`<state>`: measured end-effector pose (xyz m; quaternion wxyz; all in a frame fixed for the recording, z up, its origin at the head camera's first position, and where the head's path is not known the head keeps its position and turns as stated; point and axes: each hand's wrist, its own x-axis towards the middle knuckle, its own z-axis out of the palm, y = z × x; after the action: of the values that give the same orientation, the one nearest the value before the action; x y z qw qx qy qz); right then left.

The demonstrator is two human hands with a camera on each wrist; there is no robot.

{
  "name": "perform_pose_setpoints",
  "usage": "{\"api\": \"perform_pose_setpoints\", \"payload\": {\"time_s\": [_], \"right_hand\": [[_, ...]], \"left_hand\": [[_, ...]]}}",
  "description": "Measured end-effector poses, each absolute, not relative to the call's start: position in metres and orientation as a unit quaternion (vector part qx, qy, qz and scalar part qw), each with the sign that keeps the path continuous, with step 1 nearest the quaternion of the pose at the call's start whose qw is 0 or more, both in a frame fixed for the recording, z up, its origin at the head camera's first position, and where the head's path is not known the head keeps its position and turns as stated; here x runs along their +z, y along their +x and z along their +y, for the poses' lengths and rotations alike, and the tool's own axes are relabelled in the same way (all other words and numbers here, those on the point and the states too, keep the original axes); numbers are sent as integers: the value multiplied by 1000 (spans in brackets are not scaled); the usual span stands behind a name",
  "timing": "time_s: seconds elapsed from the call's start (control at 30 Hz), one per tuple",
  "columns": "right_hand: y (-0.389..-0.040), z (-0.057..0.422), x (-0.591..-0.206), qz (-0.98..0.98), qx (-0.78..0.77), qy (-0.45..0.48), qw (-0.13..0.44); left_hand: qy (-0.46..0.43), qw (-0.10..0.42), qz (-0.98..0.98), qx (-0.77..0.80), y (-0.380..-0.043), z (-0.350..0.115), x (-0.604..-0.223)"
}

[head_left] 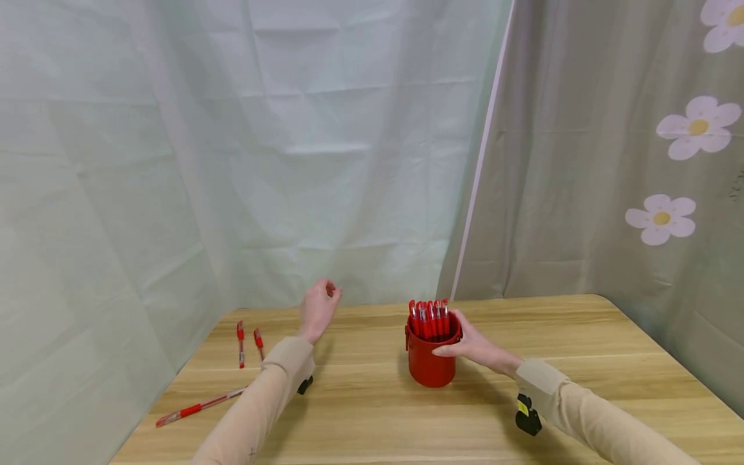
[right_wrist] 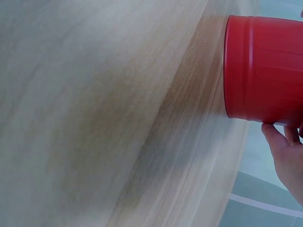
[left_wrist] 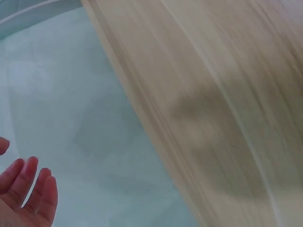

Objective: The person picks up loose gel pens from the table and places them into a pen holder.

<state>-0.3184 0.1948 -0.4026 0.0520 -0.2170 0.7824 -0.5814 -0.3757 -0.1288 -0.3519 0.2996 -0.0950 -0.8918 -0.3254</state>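
A red metal bucket (head_left: 431, 367) stands on the wooden table with several red-capped pens (head_left: 431, 323) upright inside. My right hand (head_left: 475, 345) grips the bucket's right side near the rim, thumb across the front; the right wrist view shows the bucket's side (right_wrist: 265, 71) against that hand (right_wrist: 289, 163). Over the back of the table, left of the bucket, my left hand (head_left: 318, 311) is raised with loosely curled fingers. Nothing lies in it in the left wrist view, where its fingers (left_wrist: 43, 201) are apart from the thumb.
At the table's left lie loose red pens: one far back (head_left: 241, 345), one beside it (head_left: 259, 342), and one nearer the front (head_left: 200, 407), its end close to my left sleeve (head_left: 256, 403). A pale curtain (head_left: 349, 161) hangs behind the table.
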Motion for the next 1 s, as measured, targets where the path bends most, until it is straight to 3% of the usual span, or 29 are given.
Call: {"api": "perform_pose_setpoints", "payload": {"time_s": [0.57, 1.0], "right_hand": [[-318, 194, -402, 784, -581, -212, 54], [-316, 196, -402, 782, -584, -211, 52]], "left_hand": [[-22, 218, -933, -284, -381, -187, -361], [3, 184, -963, -198, -375, -226, -371]]}}
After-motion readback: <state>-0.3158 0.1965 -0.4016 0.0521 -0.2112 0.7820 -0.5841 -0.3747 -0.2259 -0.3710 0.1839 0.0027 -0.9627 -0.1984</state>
